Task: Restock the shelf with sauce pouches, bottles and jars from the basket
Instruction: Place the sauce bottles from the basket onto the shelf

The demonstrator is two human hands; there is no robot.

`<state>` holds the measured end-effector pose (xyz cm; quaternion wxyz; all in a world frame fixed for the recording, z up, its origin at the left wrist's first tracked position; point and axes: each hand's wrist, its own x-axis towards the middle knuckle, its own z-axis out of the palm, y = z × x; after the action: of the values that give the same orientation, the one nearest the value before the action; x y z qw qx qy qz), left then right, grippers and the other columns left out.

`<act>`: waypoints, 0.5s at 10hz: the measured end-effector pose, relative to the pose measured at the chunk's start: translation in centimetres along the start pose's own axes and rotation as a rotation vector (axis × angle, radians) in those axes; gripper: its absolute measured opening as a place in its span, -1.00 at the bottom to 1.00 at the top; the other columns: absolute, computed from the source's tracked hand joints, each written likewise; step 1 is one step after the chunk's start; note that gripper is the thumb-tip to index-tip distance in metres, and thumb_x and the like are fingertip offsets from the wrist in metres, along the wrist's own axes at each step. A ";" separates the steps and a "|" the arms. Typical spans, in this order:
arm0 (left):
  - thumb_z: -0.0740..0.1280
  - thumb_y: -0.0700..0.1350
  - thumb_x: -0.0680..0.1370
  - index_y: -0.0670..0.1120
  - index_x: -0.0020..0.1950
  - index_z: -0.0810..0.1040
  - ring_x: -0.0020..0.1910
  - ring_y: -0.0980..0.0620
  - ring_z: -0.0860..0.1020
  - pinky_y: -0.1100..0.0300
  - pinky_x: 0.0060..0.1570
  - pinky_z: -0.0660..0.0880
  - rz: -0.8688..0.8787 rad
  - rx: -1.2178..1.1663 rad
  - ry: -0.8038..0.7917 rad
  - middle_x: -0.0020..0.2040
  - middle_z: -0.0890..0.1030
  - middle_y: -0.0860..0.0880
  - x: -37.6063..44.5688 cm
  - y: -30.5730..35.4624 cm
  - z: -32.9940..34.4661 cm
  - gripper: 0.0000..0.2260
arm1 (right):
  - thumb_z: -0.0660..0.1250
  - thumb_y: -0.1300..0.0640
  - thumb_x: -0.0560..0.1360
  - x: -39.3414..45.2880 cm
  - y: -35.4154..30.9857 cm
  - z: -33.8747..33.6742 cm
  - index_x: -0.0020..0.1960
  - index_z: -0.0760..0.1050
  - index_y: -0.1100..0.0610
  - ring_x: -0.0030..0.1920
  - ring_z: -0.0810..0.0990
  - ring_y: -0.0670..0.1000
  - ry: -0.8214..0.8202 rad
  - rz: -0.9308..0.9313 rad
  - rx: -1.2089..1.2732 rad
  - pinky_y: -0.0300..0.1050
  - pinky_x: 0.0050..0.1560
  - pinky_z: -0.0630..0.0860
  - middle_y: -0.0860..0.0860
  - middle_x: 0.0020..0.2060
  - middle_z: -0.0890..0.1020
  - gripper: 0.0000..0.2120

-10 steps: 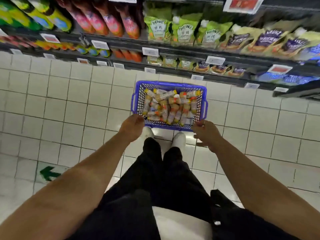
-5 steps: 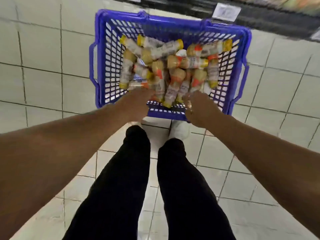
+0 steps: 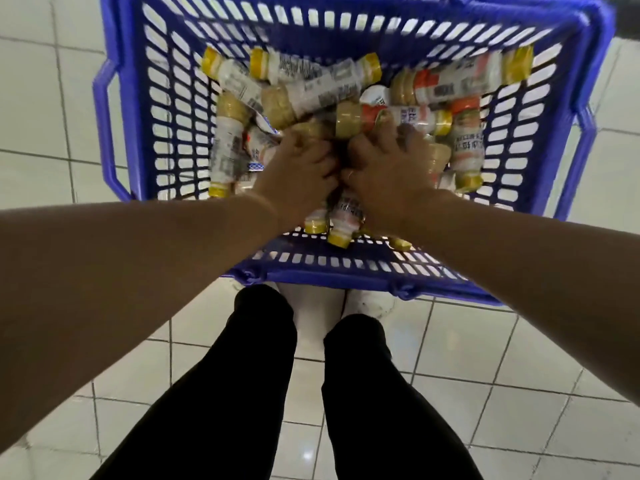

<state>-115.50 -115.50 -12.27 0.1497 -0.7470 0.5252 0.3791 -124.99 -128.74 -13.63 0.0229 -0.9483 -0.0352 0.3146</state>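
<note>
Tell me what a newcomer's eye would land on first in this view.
First, the blue basket on the white tiled floor, filling the upper half of the view and heaped with yellow-capped bottles lying in all directions. Next, the left hand and right hand, side by side in the middle of the pile, fingers down among the bottles. Below, the person's black trousers and white shoes stand at the basket's near edge.

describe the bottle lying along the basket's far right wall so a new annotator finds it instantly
Start at the blue basket on the tiled floor and go to its far right corner. The bottle lies on its side on top of the pile, yellow cap pointing at the right wall. Unlike its mostly white-labelled neighbours, it shows a broad orange band.
</note>
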 end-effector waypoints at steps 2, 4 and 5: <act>-0.15 0.01 0.40 -0.01 0.51 0.38 0.56 -0.11 0.18 -0.11 0.52 -0.06 0.047 -0.016 0.003 0.56 0.32 -0.06 -0.1 -1.1 0.8 -0.29 | 0.33 -0.14 0.50 1.2 -1.4 -1.0 0.44 0.42 -0.08 0.54 0.09 0.25 -0.126 -0.033 -0.140 0.43 0.47 -0.06 -0.02 0.43 0.44 -0.48; 0.36 -0.03 0.56 0.15 0.50 0.34 0.56 -0.08 0.19 -0.14 0.51 0.03 0.119 0.038 0.046 0.56 0.30 0.07 -1.2 -2.0 0.8 -0.48 | 0.43 -0.25 0.37 -0.9 -0.6 -1.5 0.42 0.37 -0.03 0.33 0.46 0.18 -0.096 0.016 0.013 0.23 0.41 0.22 0.06 0.33 0.50 -0.30; 0.52 0.04 0.47 0.14 0.37 0.46 0.38 -0.09 0.41 -0.01 0.37 0.23 0.017 -0.403 0.163 0.37 0.50 0.05 -1.9 -2.2 -0.6 -0.50 | 0.48 -0.26 0.29 -3.2 0.1 -1.2 0.29 0.42 -0.02 0.08 0.60 0.14 -0.098 0.159 0.231 0.01 0.03 0.50 0.00 0.11 0.58 -0.34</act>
<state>-113.58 -113.70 -10.85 -0.0489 -0.7858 0.4553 0.4158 -126.87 -129.12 -10.79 0.1053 -0.9226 0.0754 0.3633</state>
